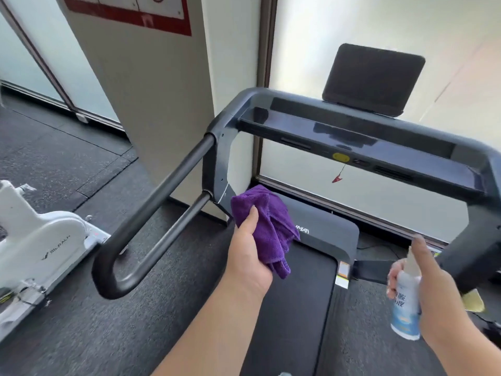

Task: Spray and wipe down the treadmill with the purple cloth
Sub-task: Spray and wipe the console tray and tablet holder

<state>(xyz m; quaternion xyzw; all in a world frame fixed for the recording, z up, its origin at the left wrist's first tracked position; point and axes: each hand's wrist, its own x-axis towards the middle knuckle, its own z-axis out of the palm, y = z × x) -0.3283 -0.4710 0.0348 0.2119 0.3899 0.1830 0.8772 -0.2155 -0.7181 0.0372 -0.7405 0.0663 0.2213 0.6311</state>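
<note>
Treadmill (352,137) ahead, dark console shelf above and beyond both grips, running belt (292,308) below them. Purple cloth (265,226) bunched in left hand (249,256), thumb across its front, fingers curled behind; loose folds dangling past the palm, apart from every treadmill surface. Spray bottle (406,302) clasped upright in right hand (431,283), index finger on top of the nozzle, aimed forward toward the right upright.

Likely risks: mist drifting onto tablet screen (374,80) or into console slots above the bottle if fired high; overspray settling on belt underfoot, turning it slick; hanging cloth tail snagging on red safety clip (337,179) just beyond the left grip; looped handrail (151,213) left of the cloth hand easily skipped.
</note>
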